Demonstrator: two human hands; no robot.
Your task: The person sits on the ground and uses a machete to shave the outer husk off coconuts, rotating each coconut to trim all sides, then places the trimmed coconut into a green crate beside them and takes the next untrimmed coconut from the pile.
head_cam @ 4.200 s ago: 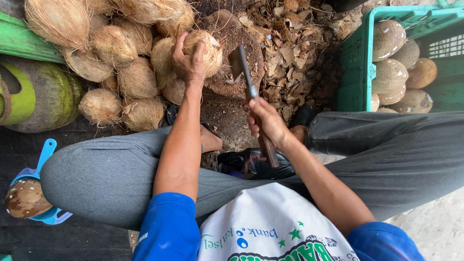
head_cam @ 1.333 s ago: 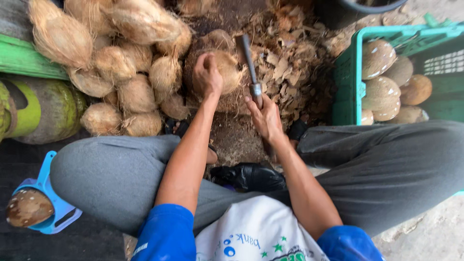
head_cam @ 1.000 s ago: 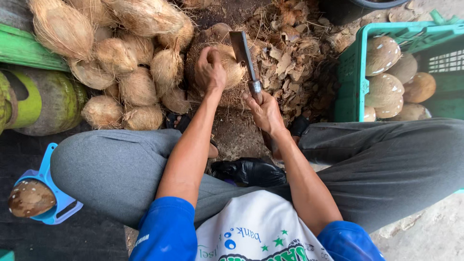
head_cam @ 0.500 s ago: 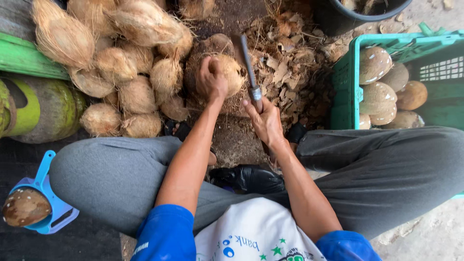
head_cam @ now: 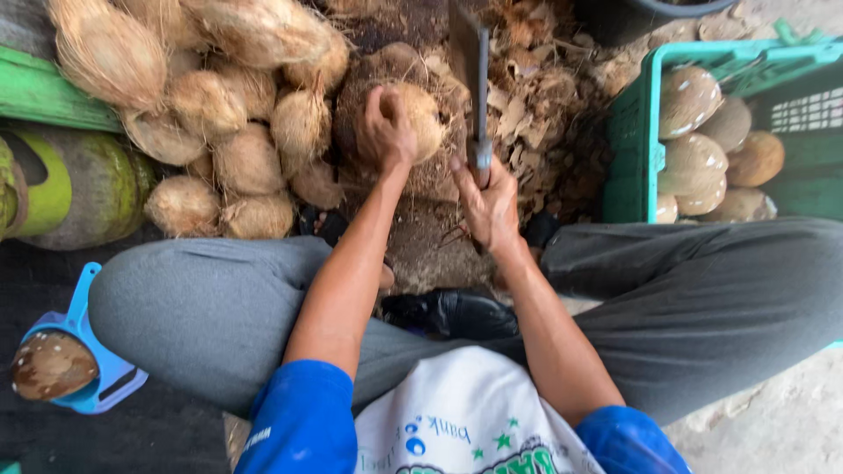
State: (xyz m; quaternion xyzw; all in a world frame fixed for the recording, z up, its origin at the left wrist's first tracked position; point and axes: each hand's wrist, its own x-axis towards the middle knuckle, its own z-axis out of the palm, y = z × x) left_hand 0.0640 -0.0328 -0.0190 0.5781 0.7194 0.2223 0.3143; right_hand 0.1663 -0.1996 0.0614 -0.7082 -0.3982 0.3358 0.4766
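Note:
My left hand (head_cam: 384, 132) grips a husked brown coconut (head_cam: 420, 116) resting on a dark wooden block (head_cam: 430, 237) between my knees. My right hand (head_cam: 488, 204) is closed round the handle of a cleaver (head_cam: 471, 66), whose blade points up and away, just right of the coconut. The blade stands clear of the coconut's side. I sit with both legs in grey trousers spread around the block.
A heap of fibrous coconuts (head_cam: 219, 114) lies at the upper left. A green crate (head_cam: 632, 149) at the right holds several peeled coconuts. Husk scraps (head_cam: 553, 114) litter the ground behind the block. A blue scoop (head_cam: 83, 351) with a coconut lies at lower left, beside a green cylinder (head_cam: 79, 189).
The cleaver has swung up and down beside the coconut and now stands raised again. My left hand has turned the coconut a little on the block.

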